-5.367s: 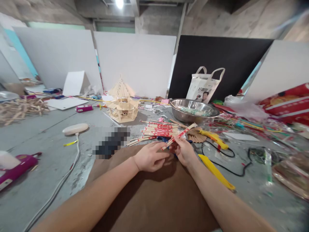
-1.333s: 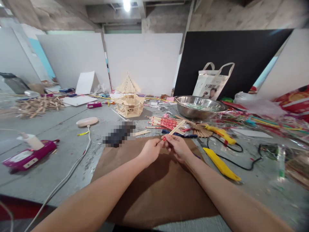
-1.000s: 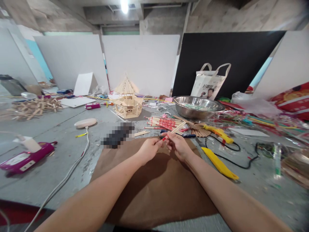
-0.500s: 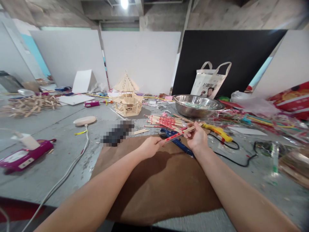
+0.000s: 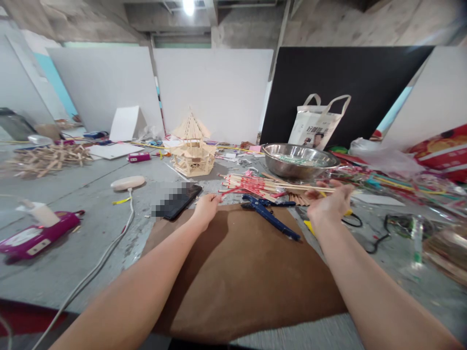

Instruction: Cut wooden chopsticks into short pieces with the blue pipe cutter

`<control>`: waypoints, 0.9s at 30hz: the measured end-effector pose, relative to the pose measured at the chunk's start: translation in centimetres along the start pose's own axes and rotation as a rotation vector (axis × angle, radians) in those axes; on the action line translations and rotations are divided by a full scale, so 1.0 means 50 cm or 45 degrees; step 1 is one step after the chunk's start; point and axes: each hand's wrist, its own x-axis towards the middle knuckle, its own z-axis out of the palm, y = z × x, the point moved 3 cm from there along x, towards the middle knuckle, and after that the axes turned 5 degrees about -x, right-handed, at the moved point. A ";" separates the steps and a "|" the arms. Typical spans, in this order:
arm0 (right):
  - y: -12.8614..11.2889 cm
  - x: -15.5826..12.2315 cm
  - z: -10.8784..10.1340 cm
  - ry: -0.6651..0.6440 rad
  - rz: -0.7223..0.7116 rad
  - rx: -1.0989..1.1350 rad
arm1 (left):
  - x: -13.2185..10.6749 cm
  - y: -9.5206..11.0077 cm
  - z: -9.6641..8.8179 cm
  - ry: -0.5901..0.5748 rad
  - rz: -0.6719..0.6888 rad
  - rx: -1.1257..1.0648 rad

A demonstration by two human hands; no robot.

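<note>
The person's left hand (image 5: 206, 211) is closed in a pinch, thumb against fingers, on one end of a narrow red wrapper (image 5: 230, 190) that trails toward the middle of the table. The right hand (image 5: 330, 200) is loosely curled, with slim pale sticks (image 5: 301, 186) lying in its fingers and pointing left, held nearly level; how many there are cannot be told. Near their tips, a pile of red-wrapped sticks (image 5: 246, 183) lies just past the brown mat (image 5: 251, 277). Between the hands, a blue hand tool (image 5: 279, 225) rests with its handles spread, partly on that mat. A dark phone (image 5: 185, 204) sits beside the left hand. Farther back stand a small wooden pavilion model (image 5: 193, 163) and a metal basin (image 5: 299, 167).
</note>
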 end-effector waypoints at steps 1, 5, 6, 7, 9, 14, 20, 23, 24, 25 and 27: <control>-0.009 -0.002 0.000 0.042 -0.093 0.008 | 0.001 -0.002 -0.001 0.030 -0.032 -0.071; -0.027 -0.054 0.028 -0.154 -0.791 -0.474 | -0.007 0.001 0.010 -0.031 -0.072 -0.284; -0.020 -0.077 0.042 -0.299 -0.976 -0.716 | -0.012 0.004 0.017 -0.086 -0.058 -0.300; -0.007 -0.103 0.057 -0.482 -1.146 -0.913 | -0.017 0.007 0.026 -0.157 -0.037 -0.295; 0.027 -0.156 0.083 -0.956 -1.396 -1.121 | -0.030 0.016 0.043 -0.298 0.042 -0.236; 0.071 -0.214 0.107 -1.382 -1.619 -1.357 | -0.066 0.043 0.069 -0.562 0.299 -0.087; 0.054 -0.143 0.085 -0.984 -1.592 -1.607 | -0.056 0.046 0.041 -0.315 0.383 0.310; 0.050 -0.087 0.058 -0.696 -1.431 -1.891 | -0.031 0.032 0.014 -0.083 0.337 0.668; 0.050 -0.071 0.048 -0.575 -1.364 -1.980 | -0.024 0.027 0.007 -0.037 0.332 0.759; 0.051 -0.059 0.040 -0.480 -1.304 -2.052 | -0.019 0.023 0.001 -0.005 0.347 0.848; 0.057 -0.047 0.029 -0.371 -1.235 -2.122 | -0.011 0.015 -0.008 0.047 0.345 1.003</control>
